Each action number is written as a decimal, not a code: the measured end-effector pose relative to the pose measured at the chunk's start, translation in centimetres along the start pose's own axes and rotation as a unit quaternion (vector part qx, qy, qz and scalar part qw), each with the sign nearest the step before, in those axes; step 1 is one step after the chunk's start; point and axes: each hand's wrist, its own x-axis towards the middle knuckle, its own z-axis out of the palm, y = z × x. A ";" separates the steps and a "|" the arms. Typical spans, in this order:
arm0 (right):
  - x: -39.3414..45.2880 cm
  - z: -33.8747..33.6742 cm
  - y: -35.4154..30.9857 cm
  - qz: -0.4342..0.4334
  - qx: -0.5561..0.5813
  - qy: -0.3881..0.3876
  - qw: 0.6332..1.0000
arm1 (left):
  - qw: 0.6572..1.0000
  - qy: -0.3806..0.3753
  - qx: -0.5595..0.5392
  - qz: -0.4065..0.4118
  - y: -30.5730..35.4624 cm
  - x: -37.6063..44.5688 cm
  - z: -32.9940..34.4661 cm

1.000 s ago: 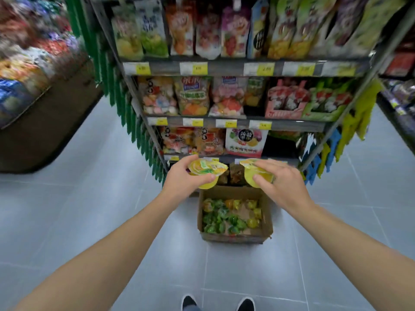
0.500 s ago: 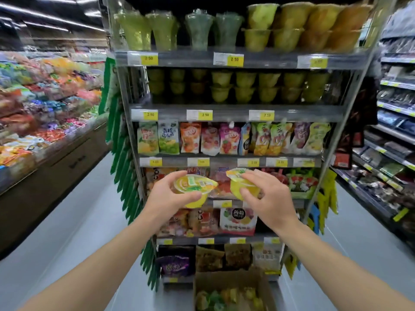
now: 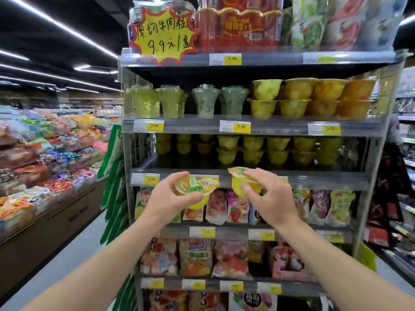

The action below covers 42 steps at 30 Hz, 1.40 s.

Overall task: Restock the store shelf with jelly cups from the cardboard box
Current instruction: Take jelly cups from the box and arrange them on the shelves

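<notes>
Below the shelf (image 3: 247, 170), left hand (image 3: 166, 202) and right hand (image 3: 269, 198) each grip a jelly cup; light, probably slippery, best held by rims.

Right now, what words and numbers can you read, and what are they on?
"厚切牛肉粒 9.9元/盒": yellow starburst sign.
"9.90": top shelf price tag.
"2.50": tags.
Lower price tags, pouch packets, jelly cup lid: too blurred.

Both arms reached forward, raised. The left hand (image 3: 167, 199) curled around a jelly cup (image 3: 196, 187); the right hand (image 3: 270, 198) pinched a second cup (image 3: 241, 184).
</notes>
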 end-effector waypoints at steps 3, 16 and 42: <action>2.6 2.0 1.3 -0.019 -0.003 -0.013 1.000 | 1.000 0.028 0.003 0.002 -0.2 2.5 -0.2; 10.5 12.2 3.1 -0.060 -0.014 -0.045 0.997 | 0.994 0.112 -0.015 0.015 -4.3 10.0 -3.9; 12.5 18.7 2.5 0.002 0.012 -0.040 0.999 | 0.966 0.123 -0.225 -0.001 -5.3 20.3 -2.6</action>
